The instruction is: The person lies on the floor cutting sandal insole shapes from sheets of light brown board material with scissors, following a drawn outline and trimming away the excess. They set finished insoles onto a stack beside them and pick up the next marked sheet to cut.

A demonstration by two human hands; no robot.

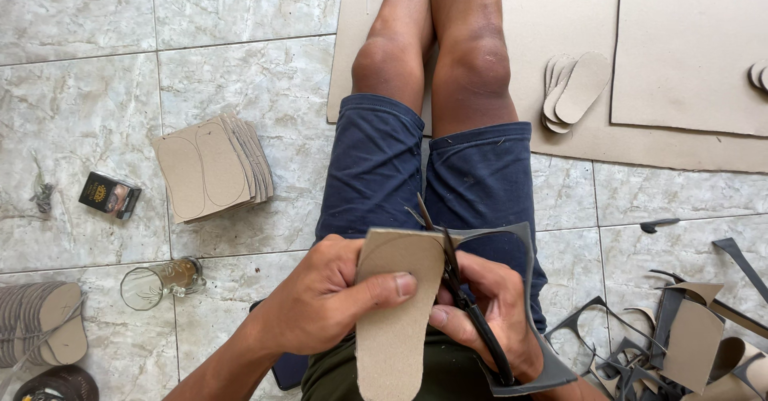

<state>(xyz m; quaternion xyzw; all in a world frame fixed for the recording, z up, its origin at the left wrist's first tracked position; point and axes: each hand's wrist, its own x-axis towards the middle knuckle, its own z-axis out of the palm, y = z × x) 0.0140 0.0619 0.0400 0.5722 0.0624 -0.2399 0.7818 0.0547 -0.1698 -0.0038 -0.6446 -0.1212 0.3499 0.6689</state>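
Pinching one sole-shaped card cutout (pixel 396 305) over the lap in the left hand (pixel 324 297), thumb across its face to steady it against the blades; right hand (pixel 488 309) closed on one pair of scissors (pixel 456 277), trimming away the grey offcut (pixel 520 241). Fanned on the floor (pixel 80 89) left, one stack of marked card (pixel 212 165); one glass mug (pixel 164 281); scraps (pixel 680 329) heaped right.

A tan sole-shaped cardboard piece (pixel 396 305) stands upright over the lap, black-handled scissors (pixel 460 293) cutting its right edge.
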